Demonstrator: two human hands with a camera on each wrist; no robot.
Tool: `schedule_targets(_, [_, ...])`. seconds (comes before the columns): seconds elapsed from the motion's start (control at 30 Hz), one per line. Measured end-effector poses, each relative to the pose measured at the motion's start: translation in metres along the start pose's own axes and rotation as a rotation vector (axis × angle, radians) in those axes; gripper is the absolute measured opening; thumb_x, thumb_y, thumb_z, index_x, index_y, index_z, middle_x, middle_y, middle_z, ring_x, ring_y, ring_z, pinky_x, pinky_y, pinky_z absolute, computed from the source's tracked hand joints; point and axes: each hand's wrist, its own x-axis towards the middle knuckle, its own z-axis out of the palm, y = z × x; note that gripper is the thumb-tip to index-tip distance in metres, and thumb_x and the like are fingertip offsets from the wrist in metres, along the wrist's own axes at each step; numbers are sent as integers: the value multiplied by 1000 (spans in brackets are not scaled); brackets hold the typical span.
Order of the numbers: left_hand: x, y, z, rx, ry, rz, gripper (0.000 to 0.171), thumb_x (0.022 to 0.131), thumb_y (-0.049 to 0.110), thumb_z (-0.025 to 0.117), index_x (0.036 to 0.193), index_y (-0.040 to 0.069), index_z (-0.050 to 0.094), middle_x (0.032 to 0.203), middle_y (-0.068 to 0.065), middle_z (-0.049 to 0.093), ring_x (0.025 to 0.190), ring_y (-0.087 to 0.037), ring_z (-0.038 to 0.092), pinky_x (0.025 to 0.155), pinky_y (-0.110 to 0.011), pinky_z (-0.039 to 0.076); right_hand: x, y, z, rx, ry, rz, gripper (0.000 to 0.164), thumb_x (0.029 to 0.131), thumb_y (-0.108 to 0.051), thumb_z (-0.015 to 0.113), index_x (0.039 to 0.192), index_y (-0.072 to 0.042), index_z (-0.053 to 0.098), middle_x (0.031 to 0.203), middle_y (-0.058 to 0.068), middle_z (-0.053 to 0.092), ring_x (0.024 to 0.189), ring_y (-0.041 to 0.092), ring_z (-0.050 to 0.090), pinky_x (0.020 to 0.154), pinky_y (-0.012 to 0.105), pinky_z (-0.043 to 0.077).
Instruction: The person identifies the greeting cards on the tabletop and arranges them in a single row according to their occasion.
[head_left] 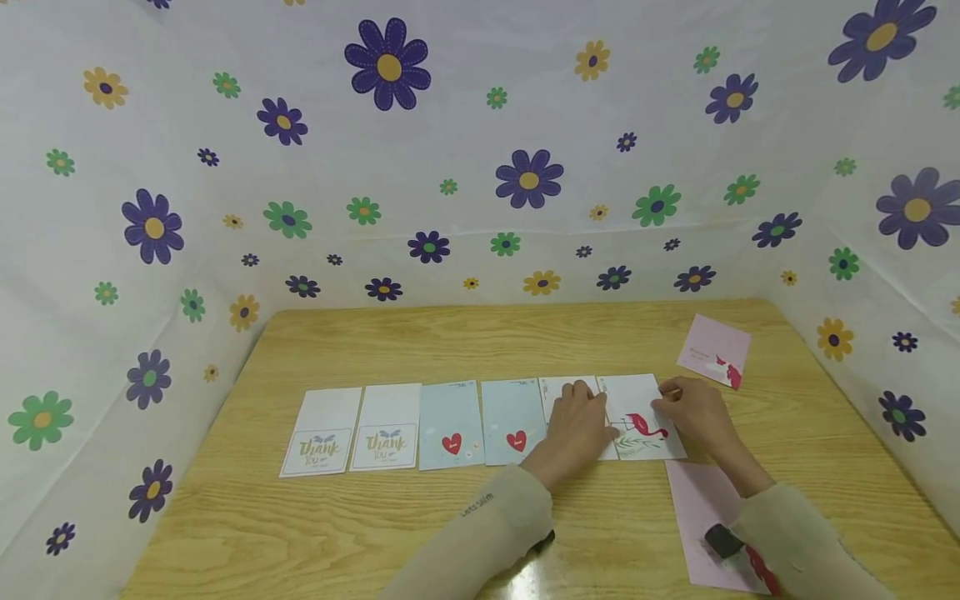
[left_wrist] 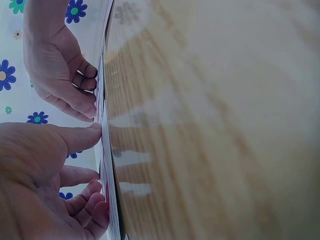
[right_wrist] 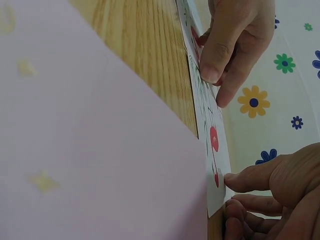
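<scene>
On the wooden table, a row of upright cards runs left to right. My left hand (head_left: 577, 421) rests over a white card (head_left: 553, 388) near the row's right end, its thumb touching the flamingo card (head_left: 630, 400) beside it. At that flamingo card's right edge, my right hand (head_left: 697, 408) touches with thumb and fingertips. In the left wrist view both hands meet the thin card layer, the left hand (left_wrist: 50, 175) below the right hand (left_wrist: 60, 75). The right wrist view shows the right hand's thumb (right_wrist: 250, 177) at the card's edge, apart from the left hand (right_wrist: 240, 45).
Two thank-you cards (head_left: 318, 417) and two pale blue heart cards (head_left: 450, 417) fill the row's left part. A pink card (head_left: 716, 346) lies tilted at the back right. Another pink card (head_left: 693, 517) lies under the right forearm. Flower-patterned cloth (head_left: 465, 125) walls in the table.
</scene>
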Motion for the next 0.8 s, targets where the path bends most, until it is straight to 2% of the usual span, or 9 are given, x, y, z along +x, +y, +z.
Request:
schedule_targets(0.2, [1, -1, 0, -29, -7, -12, 51, 95, 43, 75, 136, 14, 67, 124, -2, 55, 109, -15, 47, 94, -26, 44, -1, 0, -2, 24, -20, 22, 36, 96, -12, 70, 117, 16, 65, 109, 33, 68, 90, 38, 65, 77, 50, 55])
schedule_targets(0.53, [7, -5, 0, -146, 18, -55, 39, 96, 36, 75, 126, 12, 73, 120, -4, 61, 108, -16, 52, 92, -26, 47, -2, 3, -6, 34, -38, 33, 38, 99, -17, 65, 120, 16, 64, 112, 33, 67, 94, 40, 64, 81, 50, 54])
schedule_targets(0.8, [6, -6, -5, -168, 52, -40, 33, 96, 33, 75, 120, 10, 74, 117, -5, 63, 105, -17, 54, 92, -26, 47, 0, 5, -7, 41, -38, 34, 38, 98, -16, 67, 119, 16, 65, 106, 31, 68, 85, 33, 63, 70, 38, 53])
